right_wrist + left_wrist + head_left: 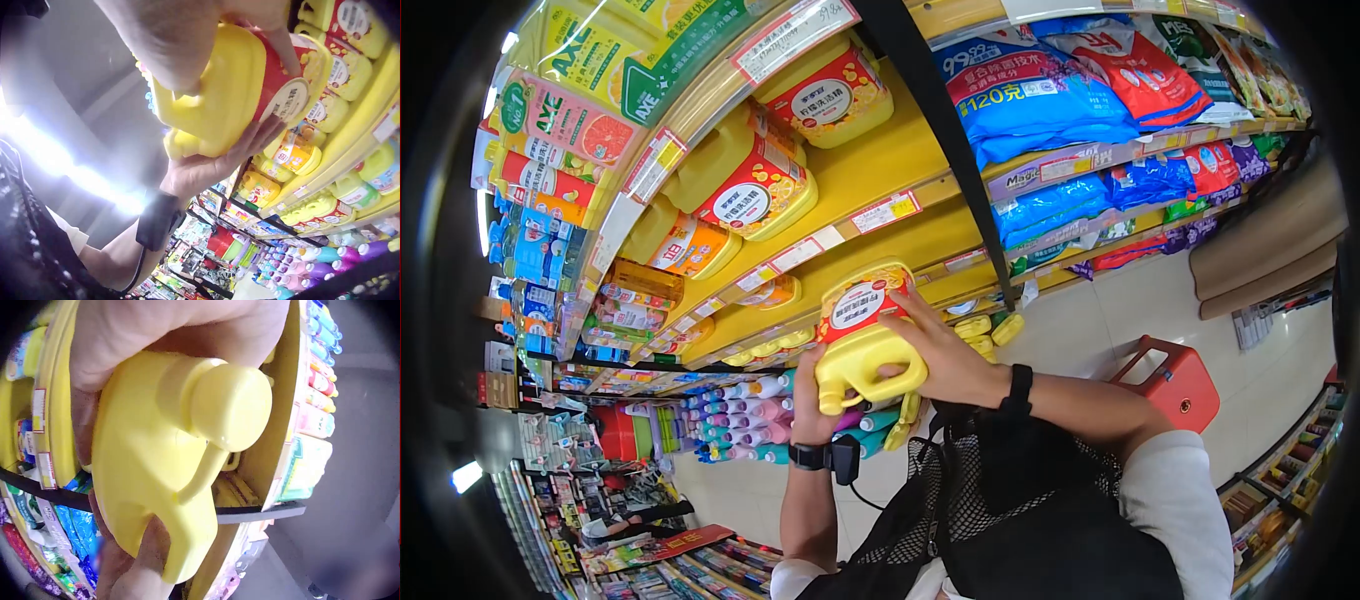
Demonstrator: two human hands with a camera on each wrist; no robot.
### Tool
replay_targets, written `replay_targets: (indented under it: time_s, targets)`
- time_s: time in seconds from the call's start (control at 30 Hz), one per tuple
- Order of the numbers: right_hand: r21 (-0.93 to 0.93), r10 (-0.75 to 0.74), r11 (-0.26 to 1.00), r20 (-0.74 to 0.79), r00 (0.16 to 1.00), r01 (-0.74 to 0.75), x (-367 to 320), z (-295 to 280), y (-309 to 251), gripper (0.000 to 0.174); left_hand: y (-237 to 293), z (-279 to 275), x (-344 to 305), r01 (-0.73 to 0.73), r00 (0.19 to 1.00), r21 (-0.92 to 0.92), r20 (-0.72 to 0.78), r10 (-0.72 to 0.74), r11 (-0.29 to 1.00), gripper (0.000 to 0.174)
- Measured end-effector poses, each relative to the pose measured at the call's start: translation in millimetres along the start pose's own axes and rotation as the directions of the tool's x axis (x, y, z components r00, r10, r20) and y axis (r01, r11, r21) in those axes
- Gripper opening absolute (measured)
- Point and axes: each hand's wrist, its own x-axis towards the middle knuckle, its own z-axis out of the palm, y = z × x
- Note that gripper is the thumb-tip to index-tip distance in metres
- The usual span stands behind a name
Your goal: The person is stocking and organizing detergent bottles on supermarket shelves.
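Observation:
A yellow jug (pixel 855 362) with a red label is held tilted between both hands, its round cap toward the lower left in the head view. My left hand (pixel 804 395) grips the side near the cap; in the right wrist view this hand (pixel 203 172) lies along the jug's side and label. My right hand (pixel 952 362) grips the other side, its thumb through the handle and its fingers over the label. The left wrist view shows the capped jug (pixel 134 437) close up, part of the left hand (pixel 181 328) curving round it.
Yellow shelves (pixel 870 185) with similar jugs (pixel 745 190) rise ahead and left. Bagged detergents (pixel 1030 95) fill the right shelves. Coloured bottles (pixel 750 415) stand low beyond the left hand, and a red stool (pixel 1185 395) is on the floor at right.

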Motion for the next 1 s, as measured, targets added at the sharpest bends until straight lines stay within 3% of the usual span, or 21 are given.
replay_targets:
  time_s: [0.07,0.17,0.37,0.6,0.87,0.93,1.0]
  targets:
    - [0.035,0.062,0.997,0.028,0.998,-0.063,1,8,17,0.071,-1,18,4,0.042,0.999,-0.049,-0.019,-0.043,0.998,0.041]
    - [0.075,0.130,0.988,0.094,0.987,-0.137,1,11,34,0.072,-12,-5,30,0.115,0.991,-0.078,0.077,-0.109,0.990,0.042]
    - [0.072,0.198,0.977,0.076,0.977,-0.203,7,17,59,0.069,-11,5,58,0.168,0.985,-0.044,0.054,-0.166,0.985,0.043]
    - [-0.016,0.205,0.978,-0.080,0.975,-0.207,33,-3,86,0.069,-4,20,131,0.269,0.948,-0.032,0.183,-0.259,0.963,0.042]
    - [-0.250,0.110,0.946,-0.349,0.931,-0.205,61,-19,110,0.049,-5,43,198,0.342,0.887,-0.049,0.348,-0.304,0.939,0.050]
    - [-0.198,0.207,0.928,-0.436,0.876,-0.317,66,-20,112,0.040,-5,51,209,0.390,0.850,-0.038,0.400,-0.344,0.920,0.050]
    - [-0.177,0.281,0.895,-0.493,0.824,-0.411,74,-24,115,0.033,-2,62,213,0.346,0.865,-0.014,0.392,-0.313,0.938,0.054]
